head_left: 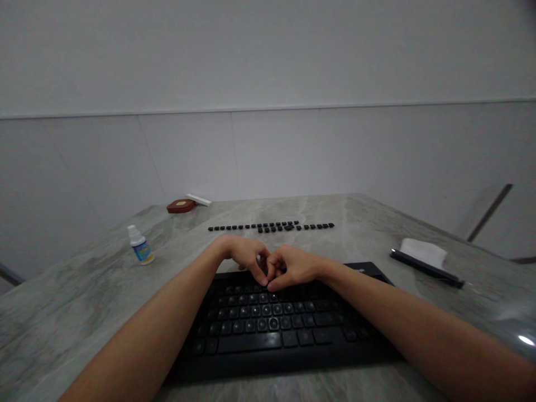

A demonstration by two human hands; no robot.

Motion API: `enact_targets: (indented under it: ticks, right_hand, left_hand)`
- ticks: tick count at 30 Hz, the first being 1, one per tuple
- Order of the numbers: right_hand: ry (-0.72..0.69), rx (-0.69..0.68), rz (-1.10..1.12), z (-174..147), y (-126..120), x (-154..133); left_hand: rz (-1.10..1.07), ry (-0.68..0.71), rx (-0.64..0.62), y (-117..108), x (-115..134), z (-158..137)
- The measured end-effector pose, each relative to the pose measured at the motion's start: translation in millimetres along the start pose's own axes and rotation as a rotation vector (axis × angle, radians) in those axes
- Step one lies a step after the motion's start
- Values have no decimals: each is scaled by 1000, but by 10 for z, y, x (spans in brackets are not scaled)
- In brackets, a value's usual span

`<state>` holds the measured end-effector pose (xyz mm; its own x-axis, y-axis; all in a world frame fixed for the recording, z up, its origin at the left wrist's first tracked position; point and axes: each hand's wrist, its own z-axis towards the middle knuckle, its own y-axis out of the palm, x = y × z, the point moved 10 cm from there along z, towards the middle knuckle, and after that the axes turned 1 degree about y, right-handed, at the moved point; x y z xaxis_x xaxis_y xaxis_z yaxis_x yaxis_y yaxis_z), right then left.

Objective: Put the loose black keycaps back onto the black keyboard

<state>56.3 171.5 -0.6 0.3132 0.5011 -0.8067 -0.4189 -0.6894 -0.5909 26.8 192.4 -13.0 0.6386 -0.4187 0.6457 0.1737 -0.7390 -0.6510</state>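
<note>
A black keyboard (pixel 251 357) lies on the table in front of me, its front edge towards me. Over its upper rows my left hand (pixel 251 259) and my right hand (pixel 288 268) meet, thumbs and fingers pinched close together. Their fingertips touch the keys near the middle. Whatever is between the fingers is too small or hidden to make out. Both forearms cross the keyboard's sides and cover parts of it. Beyond the hands, several loose black keycaps (pixel 273 229) are lined up in two rows on the tabletop.
On the left of the grey marbled table (pixel 84 312) stands a white spray bottle (pixel 142 251) with a blue label. A reddish-brown case (pixel 181 206) and a white strip (pixel 198 199) lie at the back left. To the right, a dark stick-like object (pixel 427 269) rests against white tissue (pixel 424 252).
</note>
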Motion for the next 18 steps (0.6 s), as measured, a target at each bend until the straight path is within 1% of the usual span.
enact_targets:
  ticks: [7,11,15,18]
  right_hand:
    - [-48,6,-72,2,-15,-68]
    - [-89,22,-96,0,-29,-82]
    - [-71,14,-84,1,-11,-46]
    - [-56,32,-92,4,-21,-33]
  left_hand:
    - [2,-30,-1,-1,-1,-4]
    - [-10,-7,20,-23,5,1]
    - [-7,-4,-7,1,-37,16]
    - [3,0,3,-9,-47,22]
